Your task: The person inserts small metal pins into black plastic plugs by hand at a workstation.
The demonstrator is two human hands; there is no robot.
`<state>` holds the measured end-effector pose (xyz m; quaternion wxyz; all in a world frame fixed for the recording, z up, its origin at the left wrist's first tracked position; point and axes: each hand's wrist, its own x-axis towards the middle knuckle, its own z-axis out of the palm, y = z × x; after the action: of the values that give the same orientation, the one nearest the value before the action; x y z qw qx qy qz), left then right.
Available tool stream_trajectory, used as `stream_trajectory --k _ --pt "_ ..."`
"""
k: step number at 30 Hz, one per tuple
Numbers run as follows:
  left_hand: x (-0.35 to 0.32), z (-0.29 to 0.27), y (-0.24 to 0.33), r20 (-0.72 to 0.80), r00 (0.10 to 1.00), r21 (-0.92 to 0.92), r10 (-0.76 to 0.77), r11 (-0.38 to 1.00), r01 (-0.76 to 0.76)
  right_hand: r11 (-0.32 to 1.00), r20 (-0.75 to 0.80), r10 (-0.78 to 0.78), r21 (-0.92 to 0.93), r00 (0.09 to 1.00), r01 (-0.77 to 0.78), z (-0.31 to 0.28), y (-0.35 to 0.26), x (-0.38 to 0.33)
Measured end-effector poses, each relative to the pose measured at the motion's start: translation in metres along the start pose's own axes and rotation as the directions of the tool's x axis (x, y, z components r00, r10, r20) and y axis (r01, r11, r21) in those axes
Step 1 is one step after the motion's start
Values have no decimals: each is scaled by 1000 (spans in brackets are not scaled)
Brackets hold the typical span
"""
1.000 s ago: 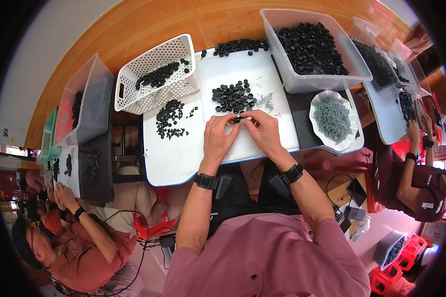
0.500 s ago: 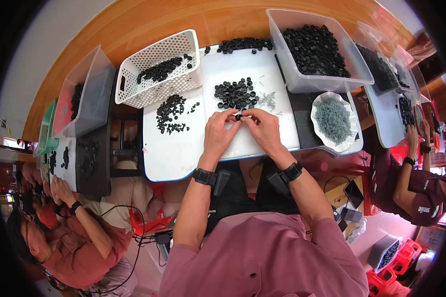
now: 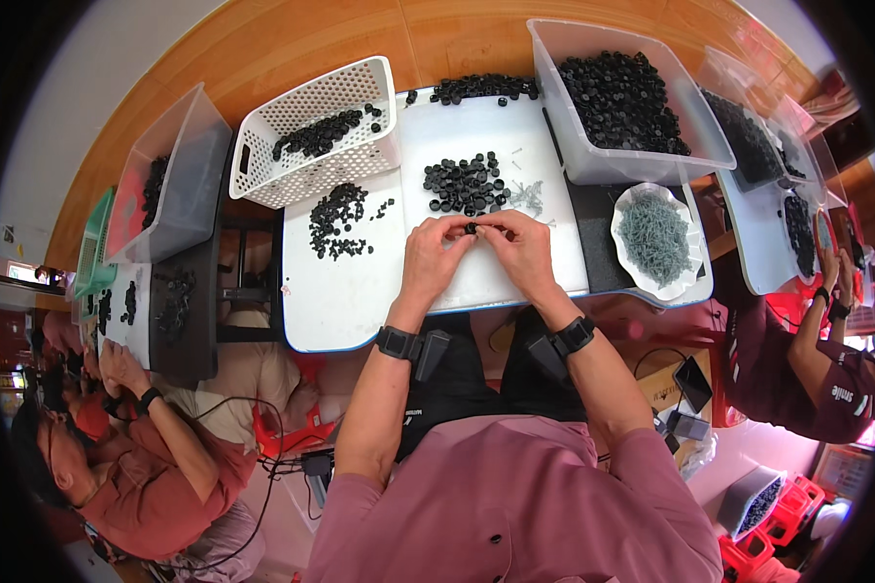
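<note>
Together, my left hand [image 3: 434, 255] and my right hand [image 3: 517, 251] pinch one small round black plastic part [image 3: 472, 228] between thumbs and fingertips, over the white tabletop [image 3: 360, 301]. Fingers cover most of that part. Just beyond my fingertips lies a cluster of round black caps [image 3: 465, 183]. Right of it, thin grey-green pin-like pieces [image 3: 527, 197] are scattered. Farther left on the table is a pile of smaller black parts [image 3: 338, 219].
At the back stand a white perforated basket [image 3: 253, 180] and a clear bin [image 3: 603, 165], both holding black parts. A white scalloped dish [image 3: 688, 219] of thin grey-green pieces sits at the right. Co-workers' hands [image 3: 122, 367] work at neighbouring tables on both sides.
My hands stay together on the same small black part, with barely any shift. The whole view has moved slightly. At the right, a co-worker's hands have moved.
</note>
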<state>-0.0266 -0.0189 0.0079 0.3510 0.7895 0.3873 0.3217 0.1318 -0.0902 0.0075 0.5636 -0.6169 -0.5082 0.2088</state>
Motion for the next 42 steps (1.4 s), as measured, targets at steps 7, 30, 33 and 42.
stream_trajectory --k 7,30,33,42 --pt "-2 5 5 -32 993 -70 -115 991 112 995 2 84 48 997 -83 1 2 -2" --pt "-6 8 0 -37 999 -113 -40 993 35 998 -32 -58 -4 998 58 4 1 -3" --pt "-6 7 1 -40 998 -117 -41 992 36 998 -22 -66 -18 998 66 3 1 -5" --pt "-5 6 4 -38 995 -97 -95 991 91 947 -23 -299 -128 954 293 5 0 -3"
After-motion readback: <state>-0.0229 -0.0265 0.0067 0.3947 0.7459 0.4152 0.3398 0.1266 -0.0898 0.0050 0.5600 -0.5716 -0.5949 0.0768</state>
